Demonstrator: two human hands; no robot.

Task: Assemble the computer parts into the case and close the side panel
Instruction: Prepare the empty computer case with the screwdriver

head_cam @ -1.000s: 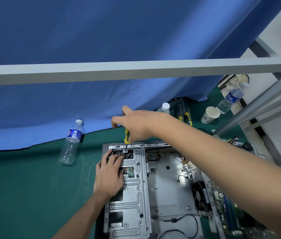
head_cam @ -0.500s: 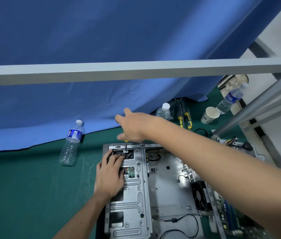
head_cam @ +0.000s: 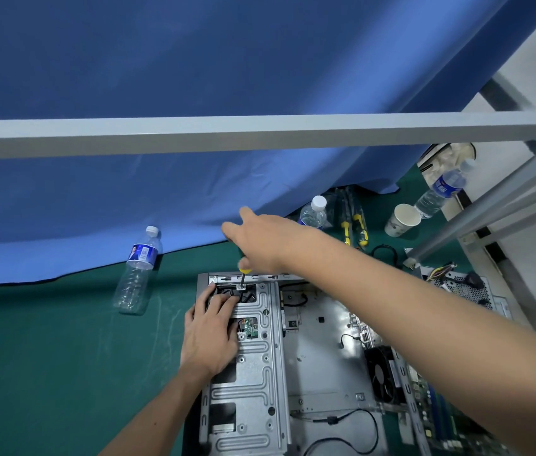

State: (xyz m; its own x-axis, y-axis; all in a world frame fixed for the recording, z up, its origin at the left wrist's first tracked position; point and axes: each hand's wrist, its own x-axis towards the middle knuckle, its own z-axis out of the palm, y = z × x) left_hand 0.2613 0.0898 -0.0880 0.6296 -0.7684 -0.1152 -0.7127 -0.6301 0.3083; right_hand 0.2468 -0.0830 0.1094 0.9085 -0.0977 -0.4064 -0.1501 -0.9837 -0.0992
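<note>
The open grey computer case [head_cam: 319, 350] lies flat on the green mat. Its silver drive cage [head_cam: 253, 390] runs along the left side. My left hand [head_cam: 210, 334] rests flat on the cage, fingertips in the black opening near the top edge. My right hand [head_cam: 260, 241] grips a yellow-handled screwdriver [head_cam: 243, 273] from above, held upright. Its tip sits on a small bracket at the cage's far end. A black fan [head_cam: 380, 373] and a motherboard [head_cam: 437, 413] lie at the case's right.
An empty plastic bottle [head_cam: 136, 274] lies left of the case. Two more bottles [head_cam: 312, 213] [head_cam: 441, 192], a paper cup [head_cam: 403, 220] and spare screwdrivers [head_cam: 353, 222] sit behind. A perforated metal box [head_cam: 460, 287] is right. A grey frame bar [head_cam: 260, 133] crosses overhead before a blue curtain.
My right hand has rotated on the screwdriver handle and its fingers now spread over it, hiding most of the yellow. The left hand has stayed in place.
</note>
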